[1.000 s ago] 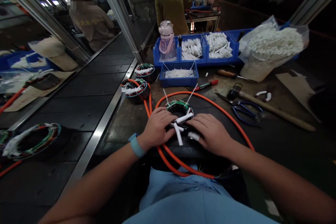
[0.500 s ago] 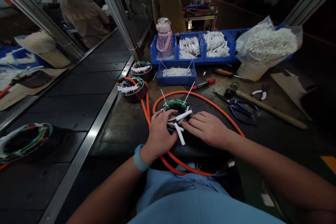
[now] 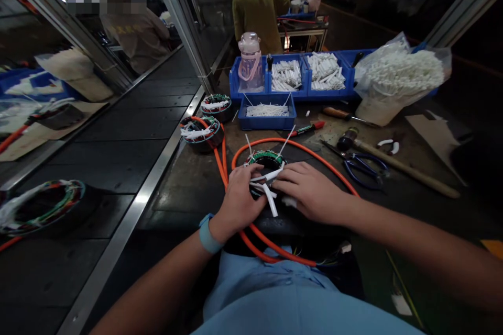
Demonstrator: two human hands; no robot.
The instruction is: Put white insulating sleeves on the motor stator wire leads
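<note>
A ring-shaped coil part [image 3: 266, 158] with green and white windings lies on the dark bench, two thin white ties standing up from its far rim. White sleeves [image 3: 270, 200] stick out from its near side. My left hand [image 3: 242, 193] is wrapped round the ring's left side, thumb and fingers closed on it. At the right side, my right hand [image 3: 304, 186] has its bent fingers on the white sleeves by the ring; its fingertips are partly hidden. An orange cable [image 3: 322, 156] loops round the ring and passes below my hands.
Blue bins [image 3: 288, 95] of white sleeves and a small blue tray [image 3: 267, 121] of ties stand behind. Pliers [image 3: 363, 167], a mallet [image 3: 408, 170] and a marker [image 3: 304, 129] lie right. More coil rings [image 3: 201, 133] sit left, beside a conveyor [image 3: 106, 167]. Two people are beyond.
My right hand has shifted slightly up and over the sleeves, covering more of them. The whole view has moved a little; my left hand stays on the ring.
</note>
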